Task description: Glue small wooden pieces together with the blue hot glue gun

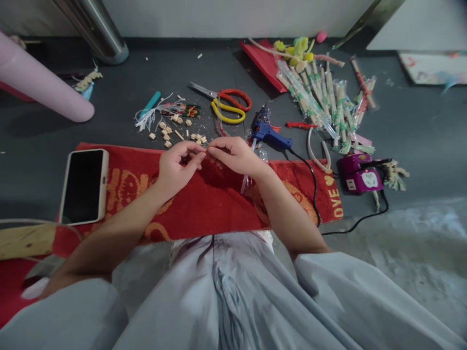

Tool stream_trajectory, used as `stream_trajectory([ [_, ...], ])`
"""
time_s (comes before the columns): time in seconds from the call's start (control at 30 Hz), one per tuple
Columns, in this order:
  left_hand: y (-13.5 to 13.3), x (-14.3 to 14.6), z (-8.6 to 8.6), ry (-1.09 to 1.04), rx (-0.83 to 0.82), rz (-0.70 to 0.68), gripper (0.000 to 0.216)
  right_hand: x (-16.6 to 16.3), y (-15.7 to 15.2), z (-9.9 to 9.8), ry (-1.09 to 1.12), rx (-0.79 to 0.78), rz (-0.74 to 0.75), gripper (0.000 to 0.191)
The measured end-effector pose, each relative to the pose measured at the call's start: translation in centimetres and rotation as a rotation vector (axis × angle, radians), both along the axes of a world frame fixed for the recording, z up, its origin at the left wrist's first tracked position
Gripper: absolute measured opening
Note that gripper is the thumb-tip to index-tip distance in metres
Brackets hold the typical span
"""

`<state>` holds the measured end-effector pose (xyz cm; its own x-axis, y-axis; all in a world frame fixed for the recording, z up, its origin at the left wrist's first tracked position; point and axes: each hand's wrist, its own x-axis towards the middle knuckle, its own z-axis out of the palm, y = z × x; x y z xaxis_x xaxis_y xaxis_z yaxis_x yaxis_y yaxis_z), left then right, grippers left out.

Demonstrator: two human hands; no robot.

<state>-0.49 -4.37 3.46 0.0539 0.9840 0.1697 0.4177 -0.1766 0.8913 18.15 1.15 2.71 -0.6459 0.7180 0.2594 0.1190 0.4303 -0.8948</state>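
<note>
My left hand (177, 167) and my right hand (233, 154) meet fingertip to fingertip over a red towel (204, 204) with gold print. Both pinch something very small between thumb and fingers; it is too small to make out. Just beyond the fingers lie several small tan wood bits (171, 132) and a bundle of white strings (151, 115). A blue glue gun (268, 131) rests right of my right hand, its black cord running across the towel.
A phone (84, 185) lies on the towel's left end. Red and yellow scissors (228, 103), wrapped stick bundles (328, 102), a purple power strip (359, 174), a pink roll (40, 82) and a metal post (98, 31) stand on the dark floor.
</note>
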Motion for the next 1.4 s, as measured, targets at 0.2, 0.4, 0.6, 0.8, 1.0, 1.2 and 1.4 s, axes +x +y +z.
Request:
stream_trajectory([
  [0.2, 0.3, -0.1, -0.7, 0.076, 0.089, -0.018, 0.009, 1.2, 0.4, 1.0, -0.144, 0.034, -0.183, 0.023],
  [0.4, 0.3, -0.2, -1.2, 0.134, 0.132, -0.062, 0.011, 3.3, 0.4, 3.0, -0.507, 0.032, -0.126, 0.010],
  [0.6, 0.4, -0.2, -1.1, 0.141, 0.134, -0.065, 0.013, 3.8, -0.4, 3.9, -0.819, 0.103, -0.016, 0.020],
  [0.8, 0.5, -0.3, -1.4, 0.169, 0.134, -0.075, 0.013, 3.0, -1.0, 3.8, -0.958, 0.200, -0.039, 0.031],
  [1.0, 0.4, -0.4, -1.6, 0.236, 0.155, -0.082, 0.016, 2.8, -1.0, 3.9, -0.892, 0.191, -0.109, 0.025],
  [1.2, 0.1, -0.4, -1.5, 0.339, 0.149, -0.107, 0.020, 2.1, -0.5, 3.3, -0.709, 0.159, -0.165, 0.029],
  [1.4, 0.1, -0.5, -1.5, 0.395, 0.127, -0.124, 0.022, 1.6, 0.4, 1.5, -0.694, 0.216, -0.157, 0.026],
])
